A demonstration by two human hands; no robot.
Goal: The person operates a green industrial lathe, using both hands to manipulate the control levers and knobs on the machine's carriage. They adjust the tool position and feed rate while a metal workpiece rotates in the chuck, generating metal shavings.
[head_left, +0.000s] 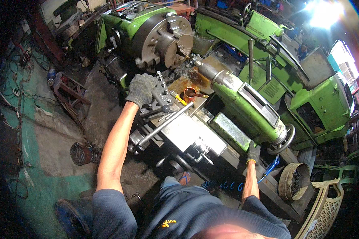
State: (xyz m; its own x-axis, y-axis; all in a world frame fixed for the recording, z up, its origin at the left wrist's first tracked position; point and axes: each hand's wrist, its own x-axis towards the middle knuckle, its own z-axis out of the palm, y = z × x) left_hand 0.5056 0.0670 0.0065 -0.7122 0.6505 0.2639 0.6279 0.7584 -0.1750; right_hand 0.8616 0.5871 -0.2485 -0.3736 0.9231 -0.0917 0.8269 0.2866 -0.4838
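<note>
Support, probably, puts my left hand (142, 88) over the tool post (160, 96) and right hand (253, 154) against the green block (230, 131). I cannot tell whether either's fingers grip.

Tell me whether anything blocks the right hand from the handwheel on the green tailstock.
Nothing visible does: the gloved right hand is just left of the handwheel, with only a gap between them here. One view leaves depth uncertain.

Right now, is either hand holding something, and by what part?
Cannot tell; grips hidden. The left hand is at the tool post, the right hand by the green block.
</note>
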